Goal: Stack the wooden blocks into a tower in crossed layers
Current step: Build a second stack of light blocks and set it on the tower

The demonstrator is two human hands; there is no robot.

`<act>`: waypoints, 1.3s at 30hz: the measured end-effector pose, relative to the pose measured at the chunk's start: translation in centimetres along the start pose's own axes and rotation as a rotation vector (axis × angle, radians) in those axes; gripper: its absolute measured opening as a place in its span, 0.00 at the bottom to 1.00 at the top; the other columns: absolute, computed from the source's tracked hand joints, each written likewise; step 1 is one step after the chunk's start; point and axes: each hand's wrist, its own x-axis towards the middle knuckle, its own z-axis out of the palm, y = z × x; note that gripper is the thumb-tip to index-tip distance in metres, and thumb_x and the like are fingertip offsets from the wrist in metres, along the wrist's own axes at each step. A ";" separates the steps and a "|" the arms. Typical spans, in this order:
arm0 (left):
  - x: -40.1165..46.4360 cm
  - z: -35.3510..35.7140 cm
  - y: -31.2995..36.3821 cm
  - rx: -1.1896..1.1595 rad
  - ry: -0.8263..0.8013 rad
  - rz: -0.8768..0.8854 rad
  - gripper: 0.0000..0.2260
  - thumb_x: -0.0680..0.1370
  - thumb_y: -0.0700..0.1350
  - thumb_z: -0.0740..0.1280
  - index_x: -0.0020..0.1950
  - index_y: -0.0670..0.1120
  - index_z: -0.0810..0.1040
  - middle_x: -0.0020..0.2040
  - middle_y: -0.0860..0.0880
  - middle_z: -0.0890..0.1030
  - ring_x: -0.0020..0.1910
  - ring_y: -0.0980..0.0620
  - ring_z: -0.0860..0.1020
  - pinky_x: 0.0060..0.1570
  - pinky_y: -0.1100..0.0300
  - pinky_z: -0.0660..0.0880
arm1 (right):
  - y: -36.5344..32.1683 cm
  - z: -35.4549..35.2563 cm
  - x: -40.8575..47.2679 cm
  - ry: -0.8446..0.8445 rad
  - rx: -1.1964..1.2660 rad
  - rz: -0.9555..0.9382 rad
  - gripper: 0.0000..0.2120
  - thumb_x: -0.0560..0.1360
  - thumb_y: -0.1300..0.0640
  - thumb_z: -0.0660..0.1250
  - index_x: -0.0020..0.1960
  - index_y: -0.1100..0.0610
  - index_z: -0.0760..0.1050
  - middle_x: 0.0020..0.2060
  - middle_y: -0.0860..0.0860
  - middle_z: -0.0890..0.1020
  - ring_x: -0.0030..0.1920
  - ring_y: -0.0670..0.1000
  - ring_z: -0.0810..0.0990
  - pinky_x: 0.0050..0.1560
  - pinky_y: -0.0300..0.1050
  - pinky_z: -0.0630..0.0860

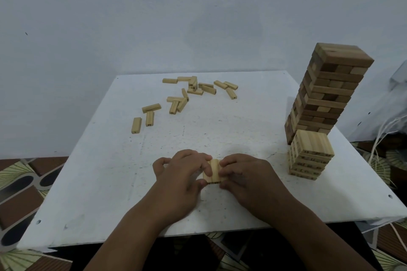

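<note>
We note the white worktop (110,182) carrying everything. Largest item: tall dark tower (326,92) at the far right, crossed layers, leaning slightly by our reading. Just in front of it, a short pale stack (310,154), probably the tower under construction. Loose blocks (187,94) lie scattered at the far side, well apart from our hands. Near the front edge, left hand (178,171) and right hand (244,174) both grip a small row of blocks (212,170) from either side, fingers curled around it. Step in hand: squaring one layer. Next move likely calls for carrying it level to the pale stack, turned crosswise. No containers visible.
</note>
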 end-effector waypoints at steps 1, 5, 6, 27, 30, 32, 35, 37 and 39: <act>0.0 0.0 -0.1 -0.010 0.006 -0.002 0.14 0.74 0.42 0.72 0.48 0.60 0.73 0.61 0.70 0.74 0.69 0.65 0.65 0.63 0.53 0.53 | 0.0 0.0 0.0 0.003 0.002 0.002 0.09 0.69 0.52 0.75 0.49 0.49 0.85 0.51 0.39 0.81 0.51 0.36 0.77 0.55 0.25 0.67; -0.1 0.0 -0.2 -0.038 0.016 0.006 0.15 0.74 0.41 0.72 0.50 0.61 0.73 0.60 0.67 0.75 0.67 0.64 0.66 0.64 0.54 0.54 | 0.0 0.0 0.0 0.015 0.020 0.005 0.08 0.69 0.53 0.75 0.48 0.50 0.84 0.51 0.40 0.80 0.51 0.37 0.77 0.54 0.23 0.67; 0.0 0.0 -0.1 -0.041 0.018 0.009 0.16 0.74 0.41 0.72 0.51 0.61 0.73 0.59 0.67 0.75 0.67 0.64 0.66 0.64 0.54 0.54 | -0.1 0.0 0.0 0.014 0.017 0.011 0.08 0.70 0.53 0.75 0.48 0.50 0.84 0.51 0.40 0.80 0.51 0.37 0.77 0.53 0.24 0.67; 0.1 0.2 -0.7 0.031 0.071 -0.026 0.11 0.71 0.49 0.76 0.49 0.62 0.79 0.58 0.75 0.74 0.66 0.70 0.62 0.56 0.56 0.51 | -1.1 -0.6 -0.1 0.048 -0.076 0.055 0.09 0.71 0.47 0.72 0.50 0.45 0.84 0.45 0.45 0.82 0.47 0.46 0.76 0.50 0.47 0.75; 0.2 0.3 -0.7 0.021 0.096 -0.028 0.12 0.70 0.49 0.77 0.47 0.62 0.80 0.56 0.75 0.74 0.65 0.70 0.63 0.56 0.56 0.52 | -1.4 -0.5 -0.1 0.049 -0.086 0.055 0.11 0.69 0.45 0.72 0.49 0.46 0.84 0.45 0.46 0.82 0.47 0.48 0.76 0.50 0.49 0.75; 0.3 0.3 -0.9 0.011 0.115 -0.038 0.11 0.68 0.50 0.78 0.45 0.62 0.81 0.54 0.74 0.76 0.64 0.69 0.65 0.56 0.55 0.53 | -1.4 -0.4 -0.2 0.047 -0.067 0.059 0.12 0.68 0.43 0.72 0.50 0.46 0.83 0.46 0.44 0.81 0.48 0.46 0.75 0.52 0.48 0.73; 0.6 0.2 -1.2 0.013 0.144 -0.035 0.11 0.64 0.57 0.78 0.43 0.65 0.82 0.51 0.72 0.78 0.62 0.65 0.69 0.57 0.53 0.54 | -1.5 -0.3 -0.3 0.024 -0.044 0.058 0.16 0.68 0.41 0.74 0.52 0.46 0.83 0.48 0.42 0.80 0.51 0.44 0.73 0.56 0.46 0.71; 0.7 0.2 -1.1 0.021 0.174 -0.046 0.11 0.61 0.60 0.75 0.41 0.66 0.82 0.49 0.72 0.79 0.60 0.65 0.71 0.57 0.53 0.54 | -1.6 -0.3 -0.4 0.010 -0.025 0.054 0.19 0.66 0.38 0.74 0.52 0.46 0.82 0.48 0.40 0.79 0.51 0.43 0.73 0.57 0.46 0.71; 0.7 0.3 -1.0 0.020 0.203 -0.054 0.10 0.60 0.60 0.74 0.40 0.65 0.82 0.45 0.71 0.80 0.57 0.65 0.72 0.57 0.53 0.54 | -1.7 -0.2 -0.3 0.005 -0.004 0.059 0.20 0.64 0.37 0.74 0.51 0.46 0.82 0.47 0.39 0.79 0.51 0.42 0.73 0.57 0.46 0.71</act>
